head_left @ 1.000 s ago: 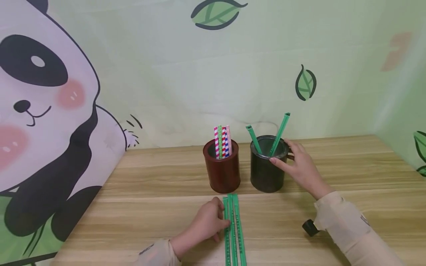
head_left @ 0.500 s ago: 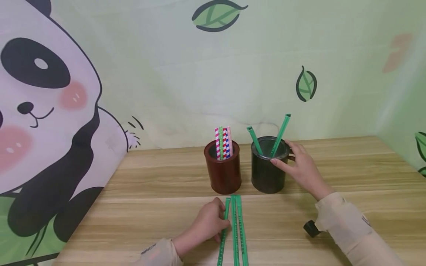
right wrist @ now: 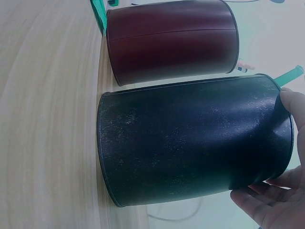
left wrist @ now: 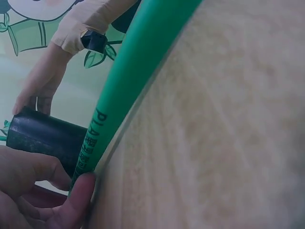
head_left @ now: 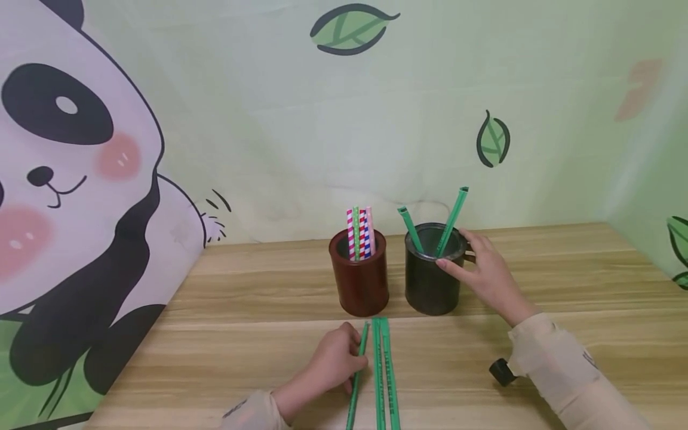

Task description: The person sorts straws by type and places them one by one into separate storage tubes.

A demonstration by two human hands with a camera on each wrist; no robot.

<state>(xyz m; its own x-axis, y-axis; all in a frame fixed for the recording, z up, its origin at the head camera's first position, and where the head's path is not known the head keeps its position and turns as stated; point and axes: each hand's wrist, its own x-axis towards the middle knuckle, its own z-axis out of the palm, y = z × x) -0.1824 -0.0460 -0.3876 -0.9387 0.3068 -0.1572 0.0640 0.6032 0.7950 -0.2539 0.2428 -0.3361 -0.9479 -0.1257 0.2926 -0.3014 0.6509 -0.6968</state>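
Between thumb and forefinger, my left hand (head_left: 334, 359) pinches a green wrapped straw (head_left: 358, 376), which lies slanted at the table. Dark print beginning "PLA" runs along this straw (left wrist: 119, 81) in the left wrist view. Just to its right, 2 more green wrapped straws (head_left: 387, 373) lie side by side. My right hand (head_left: 491, 272) grips the upper side of a black cylindrical holder (head_left: 432, 283), thumb at the rim and fingers curled behind. Two green wrapped straws (head_left: 453, 218) lean apart inside that holder. The right wrist view shows the holder's side (right wrist: 190, 138) close up.
A dark red cylindrical holder (head_left: 361, 286) stands left of the black one, with several patterned straws (head_left: 360, 233) in it. Behind the wood-grain table (head_left: 242, 298) hangs a pale green backdrop (head_left: 258, 119) with a panda and leaves.
My left hand has drawn the leftmost green straw away from the other two, its lower end swinging left and the straw turning edge-on. My right hand keeps its place on the black holder.
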